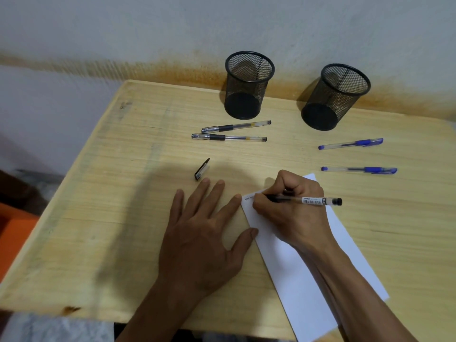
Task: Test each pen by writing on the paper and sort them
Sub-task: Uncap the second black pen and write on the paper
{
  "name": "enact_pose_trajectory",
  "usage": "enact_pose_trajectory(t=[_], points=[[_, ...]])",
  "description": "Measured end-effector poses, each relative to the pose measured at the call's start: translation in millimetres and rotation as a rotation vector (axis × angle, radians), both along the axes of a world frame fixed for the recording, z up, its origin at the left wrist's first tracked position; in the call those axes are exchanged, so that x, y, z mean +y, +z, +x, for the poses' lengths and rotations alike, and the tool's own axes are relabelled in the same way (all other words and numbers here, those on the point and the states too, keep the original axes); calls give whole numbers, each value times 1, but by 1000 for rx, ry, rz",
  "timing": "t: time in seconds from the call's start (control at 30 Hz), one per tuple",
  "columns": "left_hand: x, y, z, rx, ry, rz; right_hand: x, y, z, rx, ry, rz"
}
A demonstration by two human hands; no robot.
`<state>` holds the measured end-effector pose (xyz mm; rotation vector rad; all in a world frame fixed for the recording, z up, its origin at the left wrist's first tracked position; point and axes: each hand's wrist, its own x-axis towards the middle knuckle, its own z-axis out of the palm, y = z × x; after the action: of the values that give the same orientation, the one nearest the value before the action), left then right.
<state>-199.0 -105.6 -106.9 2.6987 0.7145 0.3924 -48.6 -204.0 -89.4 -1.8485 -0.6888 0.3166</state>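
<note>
My right hand (291, 206) grips an uncapped black pen (313, 200), its tip on the top left corner of the white paper (296, 275), where a short scribble shows. My left hand (204, 233) lies flat on the table, fingertips touching the paper's left edge. The pen's black cap (201, 169) lies just beyond my left fingers. Two capped black pens (235, 126) (228, 137) lie in front of the left mesh cup (246, 85). Two capped blue pens (350, 143) (359, 169) lie in front of the right mesh cup (334, 97).
The wooden table (123, 193) stands against a stained wall. Its left edge drops to the floor, where something orange (14, 233) sits. Both mesh cups stand at the table's back edge; dark lines inside them may be shadows or contents.
</note>
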Motion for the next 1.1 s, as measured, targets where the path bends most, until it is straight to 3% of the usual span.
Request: enact_pose_trajectory(t=[0.67, 0.73, 0.97, 1.03, 1.1], points=[[0, -3, 0, -13, 4, 3, -1, 3, -1, -3, 1, -2], [1, -3, 0, -10, 4, 0, -1, 5, 0, 67, -7, 19], [1, -2, -1, 11, 3, 0, -4, 26, 10, 639, -34, 365], [0, -1, -1, 7, 2, 6, -12, 34, 10, 696, -50, 428], [-1, 1, 0, -22, 10, 5, -22, 42, 8, 612, -59, 402]])
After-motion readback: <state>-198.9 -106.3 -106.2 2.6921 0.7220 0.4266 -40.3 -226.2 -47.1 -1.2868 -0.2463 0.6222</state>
